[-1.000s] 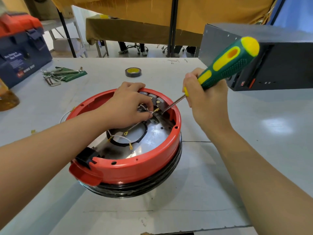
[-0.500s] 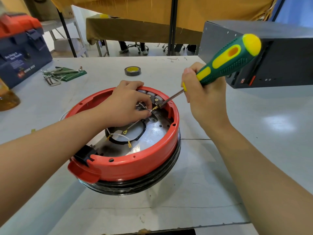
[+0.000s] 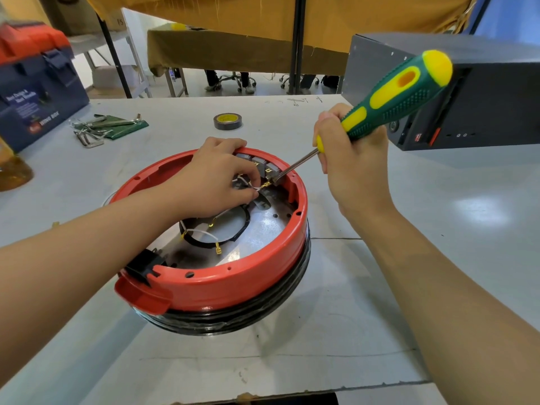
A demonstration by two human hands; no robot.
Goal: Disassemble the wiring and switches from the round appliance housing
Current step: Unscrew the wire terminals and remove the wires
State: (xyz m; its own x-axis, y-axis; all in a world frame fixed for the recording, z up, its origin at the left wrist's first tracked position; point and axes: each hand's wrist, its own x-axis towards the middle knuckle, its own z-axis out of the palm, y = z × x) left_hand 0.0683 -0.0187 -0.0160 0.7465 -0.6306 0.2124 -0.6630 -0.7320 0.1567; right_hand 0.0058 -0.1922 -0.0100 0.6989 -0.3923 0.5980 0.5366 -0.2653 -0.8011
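Both my hands are in, forearms bare and reaching forward.
My left hand [image 3: 216,179] is palm-down with its fingers curled, thumb and forefinger pinching together at the tips. My right hand [image 3: 350,162] is raised on a bent wrist, fingers wrapped in a fist-like grip, knuckles toward me.

round plastic housing rim [image 3: 228,285]: was red, black band beneath
inner metal plate [image 3: 263,229]: shiny silver
thin wires [image 3: 204,233]: white, brass-yellow terminals
screwdriver handle [image 3: 400,95]: green with yellow patches, dotted grip
tape roll [image 3: 227,121]: dark outside, yellow core
toolbox [image 3: 35,92]: navy, red lid
table top [image 3: 380,302]: pale grey
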